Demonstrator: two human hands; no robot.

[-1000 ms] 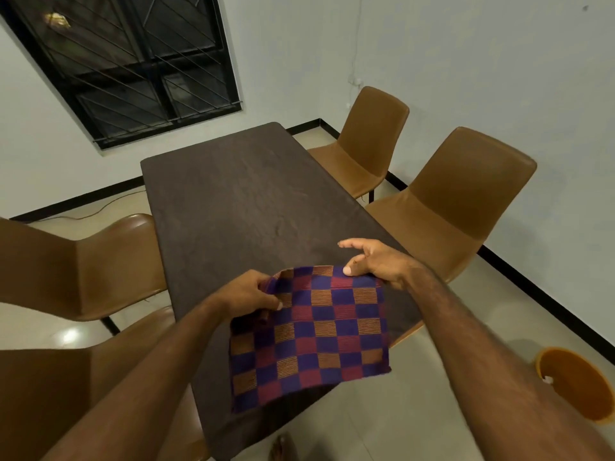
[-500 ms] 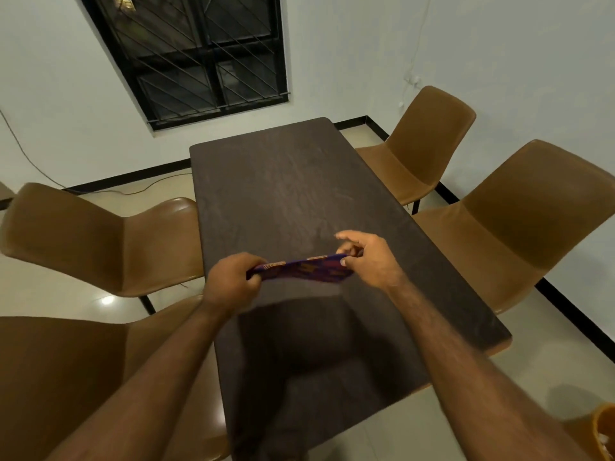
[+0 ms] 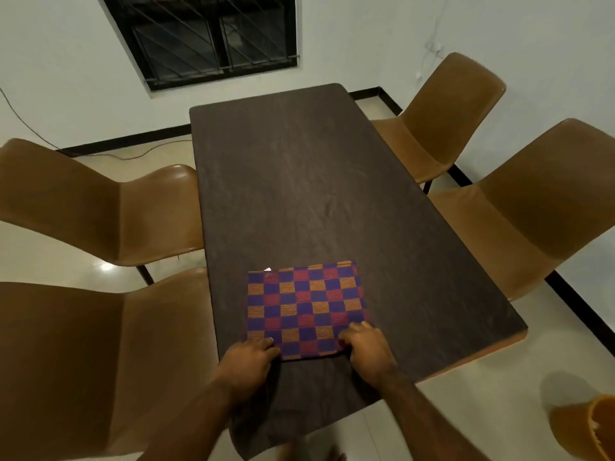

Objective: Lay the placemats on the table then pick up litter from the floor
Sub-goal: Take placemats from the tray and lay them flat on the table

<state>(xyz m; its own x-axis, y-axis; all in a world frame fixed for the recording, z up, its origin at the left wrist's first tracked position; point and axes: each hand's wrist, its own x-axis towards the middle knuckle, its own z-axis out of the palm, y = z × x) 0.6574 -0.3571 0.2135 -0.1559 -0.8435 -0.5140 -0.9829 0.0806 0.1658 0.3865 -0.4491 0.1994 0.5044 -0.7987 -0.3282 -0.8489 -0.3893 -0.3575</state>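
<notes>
Placemat (image 3: 304, 309), rectangular woven cloth checked in purple, red and orange, is now lying flat on the dark brown rectangular wooden table (image 3: 299, 181), at its 6 o'clock end. A second ago it was hanging from both hands in the air short of the table edge. Half a second ago it was being held edge-on over the top. I am reading this as the first mat just going down; only this one is showing, so the laying step looks barely begun, and the floor pickup is not yet started.

A small white tag (image 3: 267, 269) is peeking out at the mat's 11 o'clock corner.

Left hand (image 3: 248, 359) is sitting at the mat's 7 o'clock corner, fingers curled over the near edge and gripping it. Right hand (image 3: 366, 344) is doing the same at the 5 o'clock corner, knuckles up, fingertips on the cloth. Both thumbs are hidden. Both forearms are reaching in from 6 o'clock, roughly parallel.

Tan moulded chairs are flanking the table at 9 and 3 o'clock. An orange round bin (image 3: 595, 430) is standing on the floor at 4 o'clock. I am not making out any litter from here.
</notes>
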